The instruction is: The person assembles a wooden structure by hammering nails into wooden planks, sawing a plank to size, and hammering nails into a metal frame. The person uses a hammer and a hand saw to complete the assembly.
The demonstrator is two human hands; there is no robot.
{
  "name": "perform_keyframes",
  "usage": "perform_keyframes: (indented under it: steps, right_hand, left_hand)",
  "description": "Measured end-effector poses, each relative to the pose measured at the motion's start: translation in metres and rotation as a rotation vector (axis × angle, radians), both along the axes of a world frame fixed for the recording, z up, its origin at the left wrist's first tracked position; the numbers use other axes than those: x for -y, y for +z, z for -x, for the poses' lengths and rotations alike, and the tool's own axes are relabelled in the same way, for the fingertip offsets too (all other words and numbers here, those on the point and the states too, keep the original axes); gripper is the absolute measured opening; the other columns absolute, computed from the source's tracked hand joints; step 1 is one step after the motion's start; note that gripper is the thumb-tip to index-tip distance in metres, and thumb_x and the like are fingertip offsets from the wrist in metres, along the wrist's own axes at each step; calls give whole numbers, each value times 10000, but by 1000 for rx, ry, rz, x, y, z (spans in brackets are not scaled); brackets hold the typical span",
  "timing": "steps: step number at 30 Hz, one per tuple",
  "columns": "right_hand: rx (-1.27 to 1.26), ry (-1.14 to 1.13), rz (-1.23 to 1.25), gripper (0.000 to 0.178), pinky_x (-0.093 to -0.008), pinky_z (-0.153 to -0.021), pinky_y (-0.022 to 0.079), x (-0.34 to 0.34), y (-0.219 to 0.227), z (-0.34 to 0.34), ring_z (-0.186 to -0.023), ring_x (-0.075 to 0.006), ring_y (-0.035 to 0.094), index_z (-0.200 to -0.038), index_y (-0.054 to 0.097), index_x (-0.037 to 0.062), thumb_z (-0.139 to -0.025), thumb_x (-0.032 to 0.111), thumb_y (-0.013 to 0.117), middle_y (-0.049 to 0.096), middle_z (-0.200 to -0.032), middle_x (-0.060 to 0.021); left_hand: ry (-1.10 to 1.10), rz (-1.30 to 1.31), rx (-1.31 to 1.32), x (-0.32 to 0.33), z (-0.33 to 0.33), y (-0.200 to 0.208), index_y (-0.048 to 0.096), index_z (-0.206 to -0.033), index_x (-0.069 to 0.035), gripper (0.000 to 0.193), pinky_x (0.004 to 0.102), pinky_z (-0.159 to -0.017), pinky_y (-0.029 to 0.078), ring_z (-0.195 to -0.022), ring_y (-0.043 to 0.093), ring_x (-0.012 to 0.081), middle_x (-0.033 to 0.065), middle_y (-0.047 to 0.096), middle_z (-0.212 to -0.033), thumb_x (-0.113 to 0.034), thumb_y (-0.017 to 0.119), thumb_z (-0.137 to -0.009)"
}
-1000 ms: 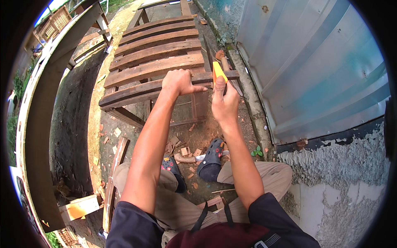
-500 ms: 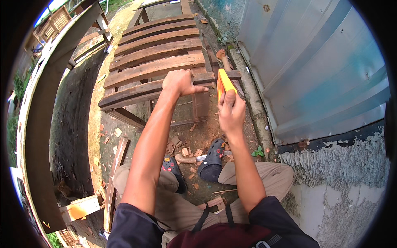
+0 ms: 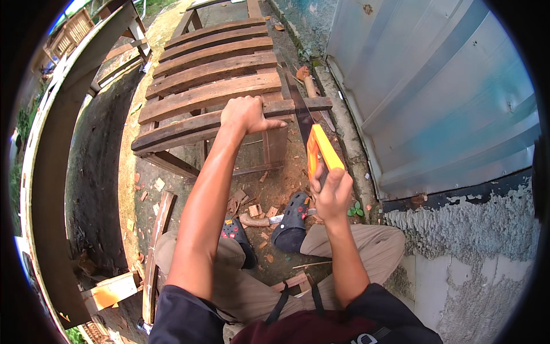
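Observation:
A slatted wooden bench point(image 3: 215, 80) stands before me, its nearest wooden slat point(image 3: 183, 124) sticking out past the frame on the right. My left hand point(image 3: 245, 114) grips this slat from above near its right part, fingers curled over it and thumb stretched rightward. My right hand point(image 3: 334, 192) is closed round the yellow handle of a handsaw point(image 3: 327, 150). The saw's dark blade point(image 3: 302, 109) slants up and away, crossing the slat's overhanging end just right of the bench frame. The fingers of my left hand on the far side are hidden.
Between my shoes lies a wooden-handled blade point(image 3: 258, 220) among wood offcuts point(image 3: 256, 210). A long wooden strip point(image 3: 157, 252) leans at my left. A metal sheet wall point(image 3: 429, 103) rises close on the right. Behind the slat end lies a wooden handle point(image 3: 310, 86).
My right hand has pulled the saw back toward me and slightly right, so more of the blade shows. My left hand keeps its hold on the slat.

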State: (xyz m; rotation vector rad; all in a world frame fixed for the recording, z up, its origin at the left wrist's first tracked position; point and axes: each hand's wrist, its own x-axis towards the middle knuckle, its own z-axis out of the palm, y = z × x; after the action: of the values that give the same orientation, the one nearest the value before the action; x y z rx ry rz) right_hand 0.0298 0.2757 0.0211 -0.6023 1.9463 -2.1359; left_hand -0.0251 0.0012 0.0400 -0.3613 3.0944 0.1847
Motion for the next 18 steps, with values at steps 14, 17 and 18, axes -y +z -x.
perform_keyframes:
  steps: [14,17,18]
  right_hand:
    - [6,-73,-95,974,-203,-470,333,-62,-10,-76,-524,-43,479,-1042,603,-99,-911,834,360,509,-621,5]
    - [-165,-75,-57,635,-323,-504,389,40,-18,32,-534,-146,528,-933,593,-27,-1045,585,466,553,-638,-43]
    - [-254,-136,-110,598,-351,-519,410,70,0,55,-540,-175,542,-905,580,-9,-1060,555,460,564,-638,-72]
  left_hand:
    - [40,-17,43,2,-3,2,703,-943,47,1010,485,-796,579,-860,736,399,245,733,-841,-906,681,-608]
    - [9,-3,-2,-1,3,2,701,-933,45,1014,488,-782,579,-860,733,405,247,733,-844,-912,679,-601]
    - [5,-18,-2,-2,5,5,698,-919,42,1007,489,-770,579,-852,729,412,247,731,-839,-913,678,-600]
